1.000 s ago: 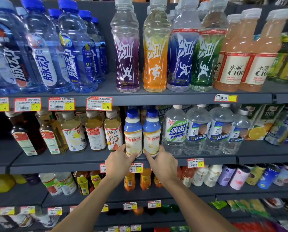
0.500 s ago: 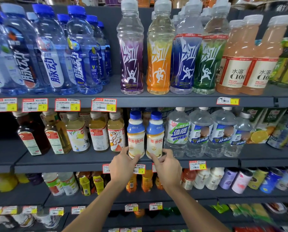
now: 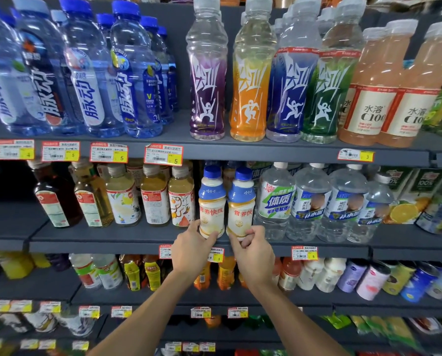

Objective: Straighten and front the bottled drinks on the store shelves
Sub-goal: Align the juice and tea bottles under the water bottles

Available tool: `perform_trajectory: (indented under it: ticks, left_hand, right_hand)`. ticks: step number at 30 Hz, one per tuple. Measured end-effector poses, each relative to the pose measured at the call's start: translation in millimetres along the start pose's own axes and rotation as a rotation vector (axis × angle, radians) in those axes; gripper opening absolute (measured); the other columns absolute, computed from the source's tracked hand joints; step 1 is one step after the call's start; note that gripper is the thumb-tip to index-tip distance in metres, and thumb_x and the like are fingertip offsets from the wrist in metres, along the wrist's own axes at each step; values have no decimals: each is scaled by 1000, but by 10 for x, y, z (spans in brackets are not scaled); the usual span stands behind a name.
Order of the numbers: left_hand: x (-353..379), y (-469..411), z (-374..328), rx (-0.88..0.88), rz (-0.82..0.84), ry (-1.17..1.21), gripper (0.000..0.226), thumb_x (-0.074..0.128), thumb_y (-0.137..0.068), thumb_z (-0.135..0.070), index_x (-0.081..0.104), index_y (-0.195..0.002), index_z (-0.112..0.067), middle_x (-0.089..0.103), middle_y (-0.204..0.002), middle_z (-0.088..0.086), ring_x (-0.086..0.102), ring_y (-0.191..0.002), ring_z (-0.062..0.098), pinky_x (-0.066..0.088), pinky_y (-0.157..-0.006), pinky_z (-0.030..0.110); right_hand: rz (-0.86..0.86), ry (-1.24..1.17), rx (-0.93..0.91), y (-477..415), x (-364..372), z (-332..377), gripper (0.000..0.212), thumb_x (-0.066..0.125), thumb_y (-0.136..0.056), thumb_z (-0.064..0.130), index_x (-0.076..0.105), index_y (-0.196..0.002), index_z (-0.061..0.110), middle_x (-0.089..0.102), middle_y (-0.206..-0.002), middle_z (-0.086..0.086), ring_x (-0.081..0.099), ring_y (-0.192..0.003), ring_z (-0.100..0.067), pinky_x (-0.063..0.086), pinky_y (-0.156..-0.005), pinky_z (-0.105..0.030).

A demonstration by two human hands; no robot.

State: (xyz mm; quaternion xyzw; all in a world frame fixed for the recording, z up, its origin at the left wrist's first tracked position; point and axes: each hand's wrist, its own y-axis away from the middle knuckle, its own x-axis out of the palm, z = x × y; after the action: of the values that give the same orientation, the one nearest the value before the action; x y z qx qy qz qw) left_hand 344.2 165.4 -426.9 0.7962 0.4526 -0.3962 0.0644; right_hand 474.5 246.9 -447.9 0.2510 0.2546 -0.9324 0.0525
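Bottled drinks fill the store shelves [image 3: 127, 235] in rows, and the work now centres on two milk-white bottles with blue caps at the front edge of the middle shelf. Compared with a second ago the pair stands in much the same place, upright and side by side, their red lettering facing outward; only the fingers have shifted lower around the bases. That suggests the fronting of these two is nearly finished, with small turns left to square the labels.

The left hand [image 3: 190, 250] cups the base of the left milk bottle [image 3: 211, 201], thumb and fingers partly curled and touching its lower label. The right hand [image 3: 253, 255] pinches the foot of the right milk bottle [image 3: 241, 204] between thumb and fingertips, loosely closed on it rather than clenched.
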Motion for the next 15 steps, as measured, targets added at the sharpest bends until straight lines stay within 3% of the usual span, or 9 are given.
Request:
perform_trajectory:
  ticks: [4,8,11,13,15]
  left_hand:
    - [-176,52,132,-28,-142,50,50,56,-91,-61,59,-129,-28,62,-54,-15,60,-59,-4,52,-61,28]
    - [-467,6,412,-83,-294,76,37,58,-93,-54,59,-121,-30,62,-56,-13,57,-59,-4,43,-58,28]
    - [-666,-129,641,-111,-331,57,42,58,-93,-57,57,-125,-30,62,-61,-14,58,-65,-2,40,-61,31]
    - [-747,-238,757,-113,-290,31,46,56,-92,-60,56,-127,-30,62,-64,-16,60,-70,4,43,-65,33]
    - [-792,-346,853,-117,-229,-5,52,55,-91,-62,54,-131,-29,62,-65,-17,64,-74,10,48,-70,35]
  right_hand:
    - [85,-58,-208,194,198,142,25,66,-90,52,47,-91,36,48,-60,17,56,-59,0,39,-52,-11]
    - [116,-105,-292,330,483,432,20,62,-93,49,60,-99,30,51,-62,20,58,-64,2,45,-57,-12]
    - [112,-50,-232,402,700,669,29,61,-93,51,62,-114,30,55,-61,18,58,-68,5,48,-61,-19]
    - [118,-24,-141,410,843,834,41,62,-93,51,59,-126,27,58,-61,17,58,-66,6,47,-63,-19]
    - [88,20,-31,405,985,982,53,64,-92,50,54,-135,21,59,-61,16,58,-65,3,52,-67,-28]
